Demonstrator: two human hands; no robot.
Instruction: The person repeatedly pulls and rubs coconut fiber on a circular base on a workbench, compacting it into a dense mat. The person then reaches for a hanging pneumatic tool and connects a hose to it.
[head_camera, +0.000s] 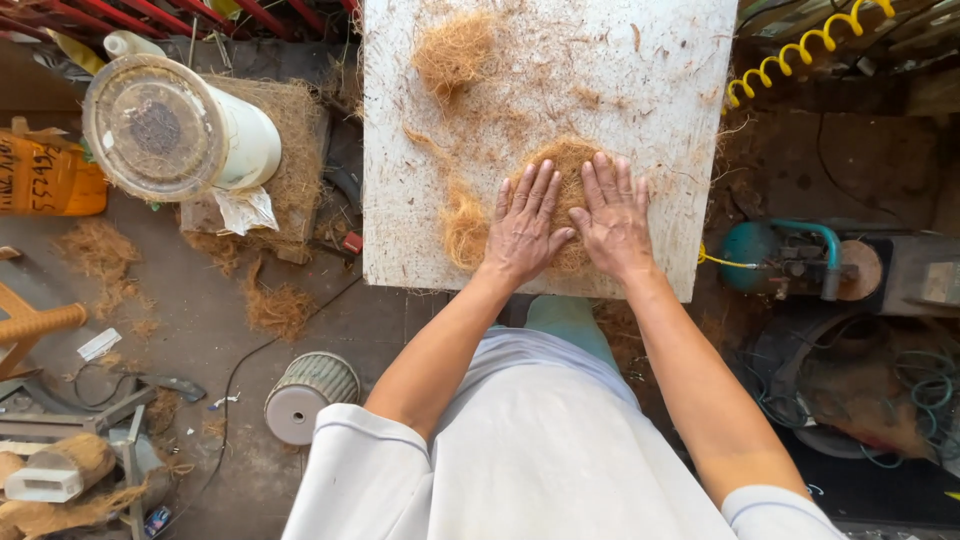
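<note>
Both hands (568, 222) atop fibre pad (566, 162)

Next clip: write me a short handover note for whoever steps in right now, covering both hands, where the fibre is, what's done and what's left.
Left hand: flat, fingers spread, pressing the fibre pad.
Right hand: flat beside it, on the same pad.
Pad lies near the front edge of the white board.
Loose tufts: one at the board's far end, one left of the pad.
Done: pad gathered into a mound.
Left: it looks loose-edged; both tufts remain apart.
</note>
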